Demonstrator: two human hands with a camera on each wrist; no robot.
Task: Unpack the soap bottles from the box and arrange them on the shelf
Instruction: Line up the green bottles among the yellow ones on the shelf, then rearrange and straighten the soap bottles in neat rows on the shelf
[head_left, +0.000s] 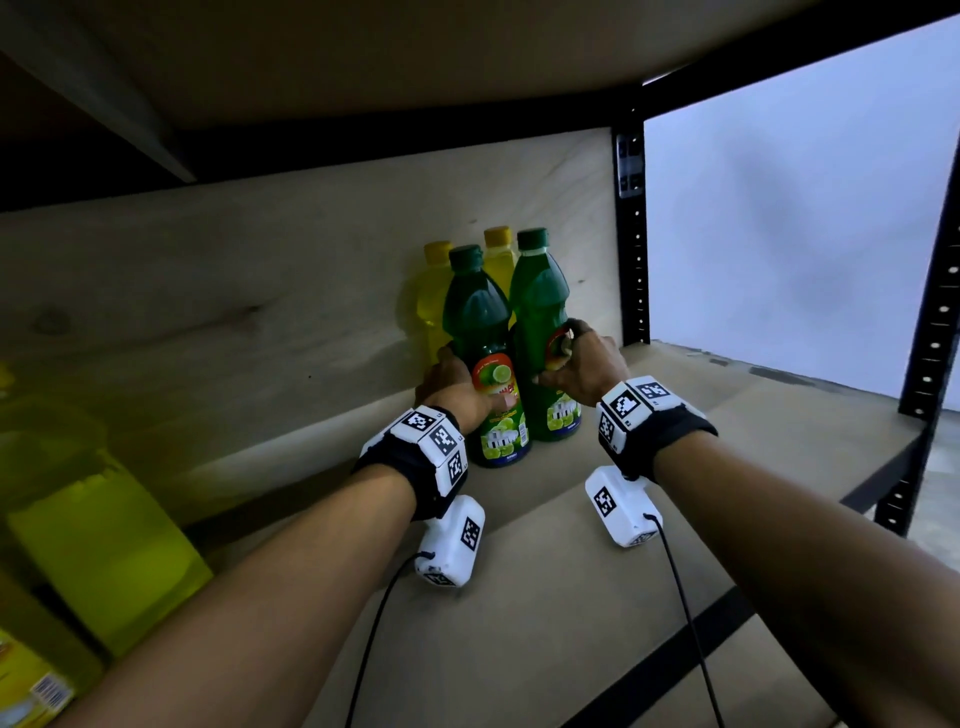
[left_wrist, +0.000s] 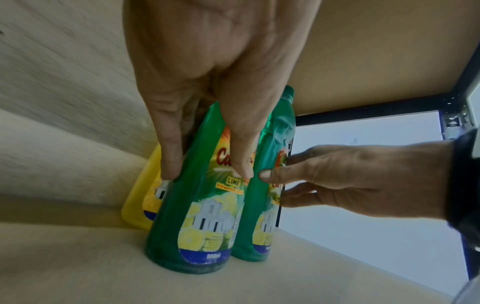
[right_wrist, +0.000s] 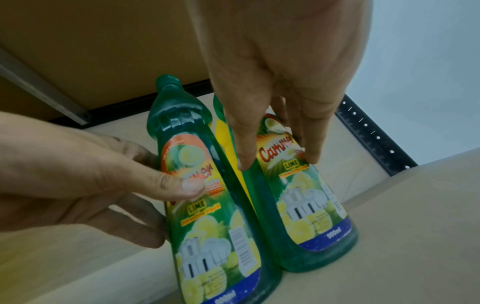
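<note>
While both green soap bottles stand upright on the shelf board (head_left: 675, 467), touching side by side, your left hand (head_left: 452, 382) wraps the left green bottle (head_left: 480, 332) at its label, thumb on the front, fingers round the far side. Your right hand (head_left: 584, 366) clasps the right green bottle (head_left: 537, 301) the same way. Two yellow bottles (head_left: 434, 291) stand just behind them against the wooden back panel (head_left: 260, 291). A black perforated upright (head_left: 636, 249) rises near the right green bottle. A blurred yellow pack (head_left: 104, 551) sits at the far left.
</note>
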